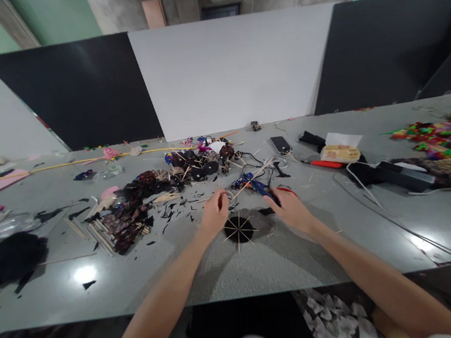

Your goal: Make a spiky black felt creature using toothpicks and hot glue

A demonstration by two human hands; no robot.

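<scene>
My left hand is closed, thumb and fingers pinched on the end of a thin wooden stick, which slants up to the right. Wrapped in my right hand is a dark blue hand tool; its exact kind is unclear, and a red curved piece shows beside the fingers. Below and between both hands lies a black disc with thin sticks spread across it like spokes, reaching past its edge. Just beyond the tool is a patterned blue item, partly hidden by the stick.
Dark fabric pieces and stick wheels pile up beyond my hands. Wooden sticks and black scraps lie left. Rightward are a phone, a red-handled cutter, a tissue pack, white cables and colourful pieces. Upright panels line the back.
</scene>
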